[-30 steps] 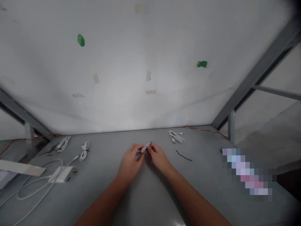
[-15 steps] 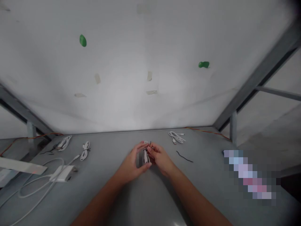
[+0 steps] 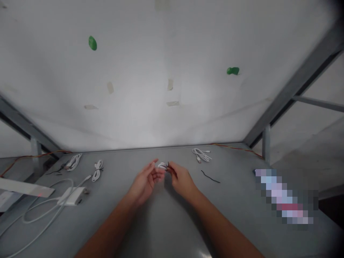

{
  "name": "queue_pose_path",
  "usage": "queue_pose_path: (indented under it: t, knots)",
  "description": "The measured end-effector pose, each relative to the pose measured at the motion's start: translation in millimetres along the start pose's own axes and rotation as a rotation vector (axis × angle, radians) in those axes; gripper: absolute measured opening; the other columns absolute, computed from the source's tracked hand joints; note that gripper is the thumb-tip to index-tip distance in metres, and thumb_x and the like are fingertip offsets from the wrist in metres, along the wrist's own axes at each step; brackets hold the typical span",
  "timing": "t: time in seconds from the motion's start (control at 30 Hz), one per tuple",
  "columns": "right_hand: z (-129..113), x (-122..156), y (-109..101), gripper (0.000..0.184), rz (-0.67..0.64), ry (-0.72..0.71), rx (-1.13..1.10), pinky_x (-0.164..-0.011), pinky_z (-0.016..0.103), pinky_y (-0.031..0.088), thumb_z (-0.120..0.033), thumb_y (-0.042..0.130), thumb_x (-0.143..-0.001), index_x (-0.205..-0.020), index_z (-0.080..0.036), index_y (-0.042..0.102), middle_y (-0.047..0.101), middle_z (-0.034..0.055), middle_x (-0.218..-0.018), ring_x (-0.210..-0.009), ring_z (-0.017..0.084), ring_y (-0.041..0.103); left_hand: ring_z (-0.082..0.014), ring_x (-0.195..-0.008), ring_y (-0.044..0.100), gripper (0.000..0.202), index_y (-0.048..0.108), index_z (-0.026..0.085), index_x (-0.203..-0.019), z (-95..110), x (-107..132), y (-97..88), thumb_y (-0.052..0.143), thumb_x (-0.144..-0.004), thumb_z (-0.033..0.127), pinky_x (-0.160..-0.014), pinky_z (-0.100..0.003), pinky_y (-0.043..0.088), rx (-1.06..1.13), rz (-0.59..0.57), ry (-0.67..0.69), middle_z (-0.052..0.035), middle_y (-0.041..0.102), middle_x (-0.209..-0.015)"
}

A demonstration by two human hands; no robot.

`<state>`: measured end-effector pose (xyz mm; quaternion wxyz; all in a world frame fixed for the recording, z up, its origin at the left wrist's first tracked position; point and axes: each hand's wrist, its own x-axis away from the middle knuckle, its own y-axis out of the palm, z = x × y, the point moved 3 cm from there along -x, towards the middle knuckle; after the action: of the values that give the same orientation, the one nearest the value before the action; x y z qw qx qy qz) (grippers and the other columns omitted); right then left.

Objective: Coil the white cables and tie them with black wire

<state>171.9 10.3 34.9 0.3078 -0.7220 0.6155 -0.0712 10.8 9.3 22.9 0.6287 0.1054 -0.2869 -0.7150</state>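
Right hand (image 3: 182,180) pinches black twist tie (image 3: 168,165) on white cable coil (image 3: 162,165), left hand (image 3: 143,182) half open, empty; two tied cable bundles (image 3: 98,170) lie left of coil.

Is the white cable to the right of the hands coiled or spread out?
Coiled: the white cable lies in a tight bundle of loops on the grey table, with its plug ends poking out.

This looks like a workshop (scraps of tape (image 3: 110,87) on the white wall (image 3: 134,53)), with a grey workbench (image 3: 231,172) on steel framing (image 3: 295,86).
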Motion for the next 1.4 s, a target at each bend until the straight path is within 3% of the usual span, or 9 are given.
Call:
queue_pose_path:
  t: [0.17, 0.33, 0.5, 0.7, 0.8, 1.0, 1.17, 1.33, 1.4]
  knots:
    - [9.7, -5.4, 5.7, 0.030, -0.031, 0.103, -0.313, -0.060, 0.028, 0.030, -0.041, 0.050, -0.095, -0.071, -0.025, 0.042, 0.046, -0.0036, -0.062, -0.061, 0.015, 0.041, -0.0280, -0.132, 0.061, 0.071, 0.038, 0.021, -0.153, 11.8, 9.7, 3.7, 0.070, -0.094, 0.042, -0.118, -0.049, 0.041, -0.356, -0.131, 0.406, -0.0157, 0.070, -0.132]
    - [3.9, -4.1, 7.5, 0.039, -0.103, 0.260, -0.826, -0.054, 0.026, 0.026, -0.059, 0.070, -0.085, -0.082, -0.024, 0.054, 0.039, -0.0078, -0.061, -0.054, 0.011, 0.032, -0.0384, -0.156, 0.028, 0.105, 0.029, 0.027, -0.161, -8.9, 13.4, 10.2, 0.086, -0.076, 0.052, -0.127, -0.064, 0.020, -1.171, -0.328, 0.662, -0.0180, 0.036, -0.166]
    - [-4.0, 0.3, 2.2, 0.048, -0.197, 0.376, -0.996, -0.050, 0.024, 0.023, -0.061, 0.080, -0.078, -0.076, -0.023, 0.050, 0.041, -0.0082, -0.061, -0.051, 0.008, 0.029, -0.0339, -0.149, 0.042, 0.075, 0.030, 0.022, -0.159, -15.5, 2.7, 1.7, 0.065, -0.095, 0.037, -0.126, -0.062, 0.022, -1.419, -0.359, 0.766, -0.0180, 0.050, -0.156]
    - [7.8, -7.6, -3.4, 0.047, -0.298, 0.209, -0.780, -0.050, 0.025, 0.022, -0.063, 0.074, -0.082, -0.076, -0.022, 0.052, 0.041, -0.0083, -0.057, -0.051, 0.009, 0.029, -0.0239, -0.096, 0.067, 0.038, 0.052, 0.021, -0.135, -16.0, 3.3, 1.1, 0.051, -0.103, 0.041, -0.087, -0.040, 0.053, -0.961, -0.242, 0.434, -0.0096, 0.071, -0.108]
    - [9.1, -8.9, -8.2, 0.036, -0.273, 0.104, -0.547, -0.056, 0.025, 0.029, -0.053, 0.065, -0.091, -0.076, -0.022, 0.051, 0.047, -0.0061, -0.061, -0.056, 0.012, 0.037, -0.0154, -0.067, 0.055, 0.038, 0.059, 0.018, -0.119, -16.0, 5.1, 9.1, 0.058, -0.100, 0.051, -0.066, -0.029, 0.047, -0.531, -0.222, 0.252, 0.0003, 0.060, -0.075]
    - [2.6, -4.5, -15.0, 0.017, -0.154, 0.018, -0.066, -0.069, 0.027, 0.038, -0.024, 0.052, -0.095, -0.083, -0.021, 0.065, 0.066, -0.0003, -0.075, -0.070, 0.015, 0.054, -0.0070, -0.056, 0.037, 0.024, 0.068, 0.012, -0.104, -8.6, 10.1, 17.9, 0.071, -0.094, 0.033, -0.055, -0.021, 0.037, 0.204, -0.221, -0.149, 0.0050, 0.041, -0.068]
    - [12.0, -8.1, -32.7, 0.018, -0.103, 0.053, 0.207, -0.065, 0.027, 0.034, -0.015, 0.054, -0.090, -0.085, -0.021, 0.070, 0.070, 0.0019, -0.074, -0.067, 0.016, 0.055, -0.0047, -0.050, 0.033, 0.010, 0.069, 0.008, -0.100, 4.7, 13.0, 14.3, 0.063, -0.097, 0.017, -0.050, -0.017, 0.035, 0.417, -0.234, -0.205, 0.0064, 0.035, -0.065]
    - [43.1, 1.5, -92.9, 0.018, -0.053, 0.280, 0.454, -0.061, 0.028, 0.032, -0.006, 0.060, -0.075, -0.072, -0.020, 0.070, 0.068, 0.0036, -0.069, -0.063, 0.017, 0.056, -0.0037, -0.048, 0.035, 0.010, 0.066, 0.010, -0.099, 20.3, 8.0, 2.0, 0.059, -0.095, 0.005, -0.045, -0.013, 0.034, 0.456, -0.140, -0.121, 0.0073, 0.036, -0.063]
    - [62.1, 15.3, -118.5, 0.019, -0.137, 0.468, 0.483, -0.059, 0.029, 0.033, -0.005, 0.062, -0.072, -0.061, -0.020, 0.067, 0.063, 0.0027, -0.059, -0.057, 0.017, 0.056, -0.0037, -0.048, 0.036, 0.011, 0.065, 0.010, -0.101, 23.4, 3.2, -5.0, 0.058, -0.095, 0.004, -0.043, -0.014, 0.033, 0.410, -0.070, -0.089, 0.0072, 0.038, -0.063]
